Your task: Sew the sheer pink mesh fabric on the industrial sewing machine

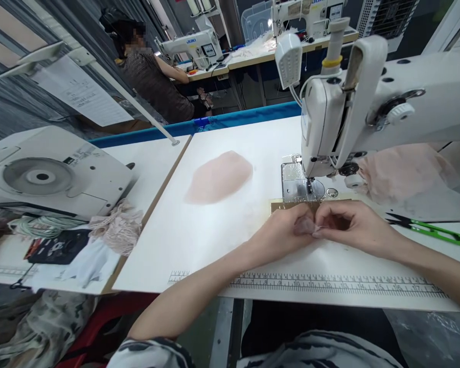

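My left hand [285, 230] and my right hand [352, 225] meet just in front of the sewing machine [322, 122]. Between them is a small piece of sheer pink fabric [305, 225], pinched by the closed fingers of both. The metal needle plate [294, 181] and presser foot lie right behind my fingertips. A flat piece of sheer pink fabric [220, 179] rests on the white table to the left. Green thread snips [440, 231] lie beside my right wrist, blades towards the machine.
More pink fabric [406, 168] is bunched under the machine arm. A printed ruler [291, 281] runs along the table's front edge. At left stand another white machine [49, 174] and a pile of pale yarn [118, 227]. A person [153, 76] sits at the back.
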Demonstrator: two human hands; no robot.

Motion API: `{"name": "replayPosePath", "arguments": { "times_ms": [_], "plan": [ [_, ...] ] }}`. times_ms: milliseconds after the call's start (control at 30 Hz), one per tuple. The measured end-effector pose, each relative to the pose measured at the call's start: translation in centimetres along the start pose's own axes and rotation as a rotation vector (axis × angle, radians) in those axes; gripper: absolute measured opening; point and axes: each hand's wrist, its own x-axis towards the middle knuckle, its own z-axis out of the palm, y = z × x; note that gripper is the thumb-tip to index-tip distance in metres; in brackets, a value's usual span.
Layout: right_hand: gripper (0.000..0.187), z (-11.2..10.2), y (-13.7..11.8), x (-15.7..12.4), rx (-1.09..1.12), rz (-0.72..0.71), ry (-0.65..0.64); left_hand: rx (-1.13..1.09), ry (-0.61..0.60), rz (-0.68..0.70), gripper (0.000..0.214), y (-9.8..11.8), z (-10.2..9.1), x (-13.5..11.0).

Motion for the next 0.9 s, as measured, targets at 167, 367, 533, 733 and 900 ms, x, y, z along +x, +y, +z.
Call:
{"name": "replayPosePath", "arguments": {
  "times_ms": [167, 367, 533, 733, 900],
  "plan": [
    [0.009, -2.0, -0.8, -0.8, -0.036, -0.222, -0.062, 0.589, 0.344, 0.364, 0.009, -1.4, 0.9, -0.3],
    [0.016, -1.9, -0.4, -0.7, -0.304, -0.454, 0.033, 0.862, 0.475, 0.574, 0.022, -1.4, 0.5, -0.4],
    [0.021, -0.7, 0.0, -0.6, -0.552, -0.574, 0.087, 0.925, 0.534, 0.655, 0.025, -1.1, 0.4, -0.3],
    [0.014, -0.8, -0.4, -0.6, -0.499, -0.585, 0.140, 0.859, 0.549, 0.705, 0.020, -1.2, 0.5, -0.3],
    [0.018, -0.5, 0.1, -0.5, -0.567, -0.604, 0.163, 0.694, 0.542, 0.679, 0.015, -1.4, 0.8, -0.3]
  ]
}}
